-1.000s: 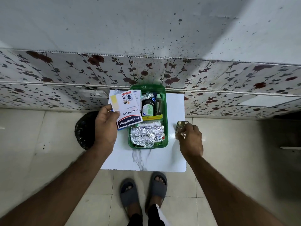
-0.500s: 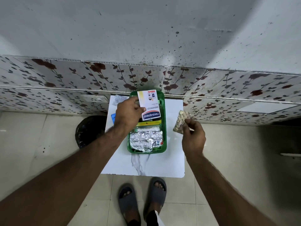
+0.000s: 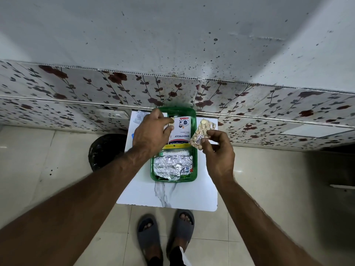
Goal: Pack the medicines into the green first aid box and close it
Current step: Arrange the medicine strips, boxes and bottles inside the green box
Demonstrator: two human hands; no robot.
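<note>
While the green first aid box (image 3: 173, 179) sits open on the small white table (image 3: 169, 196), both hands work above it in the head view. The left hand (image 3: 151, 134) pinches the white plaster pack (image 3: 180, 129) at its left edge and lays it flat over the far half of the box, likely so it rests on top of what is already inside. The right hand (image 3: 218, 150) grips a yellow tablet strip (image 3: 201, 134) by its lower end, tilted just above the box's right rim, seemingly ready to go in next. Silver foil strips (image 3: 172, 165) fill the near half. The table stands on pale floor tiles against a flower-patterned wall (image 3: 76, 89); a black bag (image 3: 106, 150) lies at its left.
</note>
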